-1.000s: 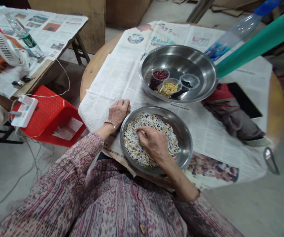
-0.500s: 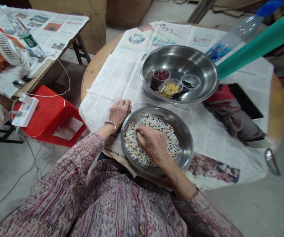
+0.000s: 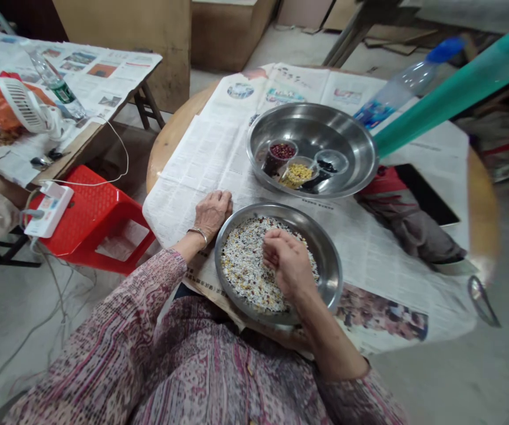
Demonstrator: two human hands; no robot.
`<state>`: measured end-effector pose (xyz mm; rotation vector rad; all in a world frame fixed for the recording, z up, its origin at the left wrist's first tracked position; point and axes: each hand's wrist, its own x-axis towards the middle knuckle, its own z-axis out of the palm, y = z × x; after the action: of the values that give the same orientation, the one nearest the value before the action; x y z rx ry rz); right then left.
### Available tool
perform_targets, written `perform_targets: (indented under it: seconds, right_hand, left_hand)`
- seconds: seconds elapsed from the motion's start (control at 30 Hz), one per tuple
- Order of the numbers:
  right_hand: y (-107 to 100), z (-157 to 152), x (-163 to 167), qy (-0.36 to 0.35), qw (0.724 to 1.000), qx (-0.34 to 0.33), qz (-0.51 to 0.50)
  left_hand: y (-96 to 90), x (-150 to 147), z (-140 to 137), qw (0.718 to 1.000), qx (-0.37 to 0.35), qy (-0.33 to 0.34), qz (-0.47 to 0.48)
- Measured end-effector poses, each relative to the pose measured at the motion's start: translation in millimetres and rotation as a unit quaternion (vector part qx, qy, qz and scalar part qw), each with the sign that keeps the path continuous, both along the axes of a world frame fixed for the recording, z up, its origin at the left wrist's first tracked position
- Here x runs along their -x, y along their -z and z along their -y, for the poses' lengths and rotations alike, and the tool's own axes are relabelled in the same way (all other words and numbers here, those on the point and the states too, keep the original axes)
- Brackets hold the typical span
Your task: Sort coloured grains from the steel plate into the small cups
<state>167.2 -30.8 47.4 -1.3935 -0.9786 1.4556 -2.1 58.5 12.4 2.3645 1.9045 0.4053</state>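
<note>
A shallow steel basin [image 3: 334, 265] stands at the near edge of the round table, holding a mix of white grains [image 3: 248, 260] flecked with yellow, dark red and black beans. Over the grains, my right hand [image 3: 287, 260] is closed, its fingertips curled in against the thumb; whatever they pinch is too small to make out. My left hand [image 3: 212, 213], a bracelet at its wrist, rests open on the newspaper [image 3: 187, 183] by the basin's left rim. Beyond is a larger steel basin [image 3: 360, 159] with clear cups of red beans [image 3: 282, 151], yellow beans [image 3: 298, 173] and black beans [image 3: 327, 166].
A plastic bottle [image 3: 407, 85] and a long green tube [image 3: 453, 91] lie behind the large basin. To the right are a grey-red cloth item [image 3: 417, 227] and a dark tablet [image 3: 429, 192]. A red stool [image 3: 90, 227] bears a power strip [image 3: 49, 209]; another person's arm shows at left.
My right hand has lifted out of the grains and shifted right, its fingers drawn together. The left hand keeps its place beside the basin. The view has tilted slightly upward.
</note>
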Motion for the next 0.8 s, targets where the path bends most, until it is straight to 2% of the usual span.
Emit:
perform_targets:
  seconds: [0.1, 0.17, 0.27, 0.43, 0.53, 0.7, 0.8]
  right_hand:
    - [3, -7, -9, 0.004, 0.981, 0.061, -0.182]
    - [7, -9, -14, 0.033, 0.967, 0.078, -0.241]
    - [14, -9, -17, 0.089, 0.956, 0.091, -0.266]
    - [14, -5, -17, 0.084, 0.958, 0.058, -0.268]
    - [8, -5, -18, 0.088, 0.954, 0.06, -0.282]
    - [-3, -7, -20, 0.135, 0.921, 0.104, -0.35]
    - [-13, -14, -25, 0.16, 0.902, 0.109, -0.386]
  left_hand:
    - [-0.2, 1, 0, 1.0, -0.004, -0.001, -0.013]
    - [0.3, 2, -1, 1.0, -0.009, -0.001, -0.024]
    - [1.8, 2, -2, 1.0, -0.018, 0.0, -0.023]
    - [4.9, 3, -3, 0.999, -0.027, -0.003, -0.019]
    - [5.2, 3, -4, 0.999, -0.029, -0.001, -0.022]
    - [3.7, 3, -4, 0.999, -0.023, -0.006, -0.03]
    - [3.2, 3, -4, 0.999, -0.022, -0.007, -0.033]
